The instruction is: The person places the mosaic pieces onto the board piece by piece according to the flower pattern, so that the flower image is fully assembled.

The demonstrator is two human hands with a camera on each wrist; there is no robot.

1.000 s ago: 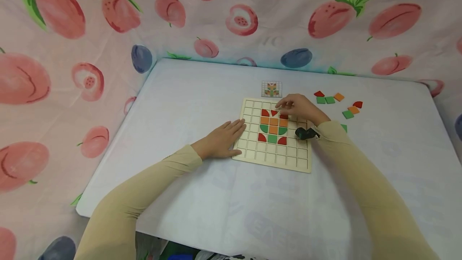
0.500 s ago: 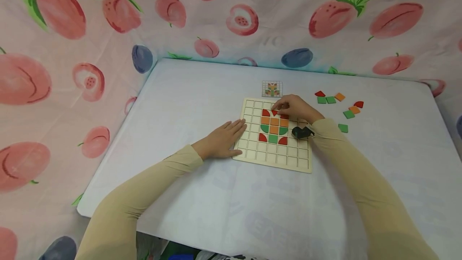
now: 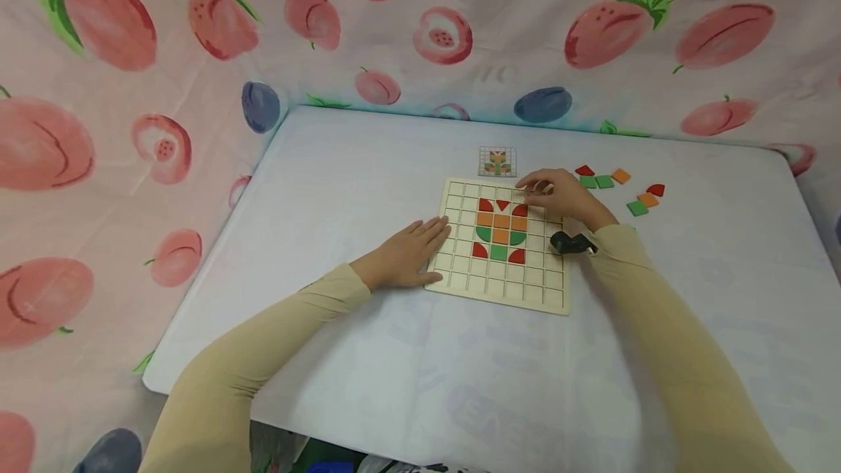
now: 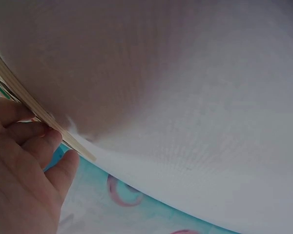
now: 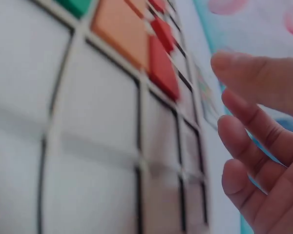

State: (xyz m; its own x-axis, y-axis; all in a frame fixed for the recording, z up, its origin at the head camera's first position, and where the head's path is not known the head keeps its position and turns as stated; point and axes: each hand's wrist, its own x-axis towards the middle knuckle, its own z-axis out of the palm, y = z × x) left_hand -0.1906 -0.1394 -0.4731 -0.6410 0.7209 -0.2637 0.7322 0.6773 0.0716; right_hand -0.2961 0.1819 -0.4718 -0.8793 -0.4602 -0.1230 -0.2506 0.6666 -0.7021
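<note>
A pale wooden grid board [image 3: 460, 268] lies flat on the table, bearing a pattern of red, orange and green tiles. At the top of the pattern sits a small red triangle [image 3: 502, 204] between two red rounded tiles. My left hand [image 3: 404, 252] rests at the board's left edge with fingers extended; in the left wrist view its fingertips [image 4: 53, 139] touch that edge. Over the board's upper right corner hovers my right hand [image 3: 561, 197]. The right wrist view shows nothing between its parted thumb and fingers, which are apart from the red tile [image 5: 163, 73].
Behind the board lies a small printed pattern card [image 3: 497, 161]. Loose tiles lie to the right: red [image 3: 584, 170], green [image 3: 605, 182] and orange [image 3: 620, 176], plus a second cluster with an orange tile [image 3: 647, 199]. A fruit-print curtain [image 3: 381, 42] borders the white table [image 3: 368, 385].
My right hand has moved from the red triangle rightward to the board's corner, uncovering the triangle and the red tile beside it. The left hand stays in place.
</note>
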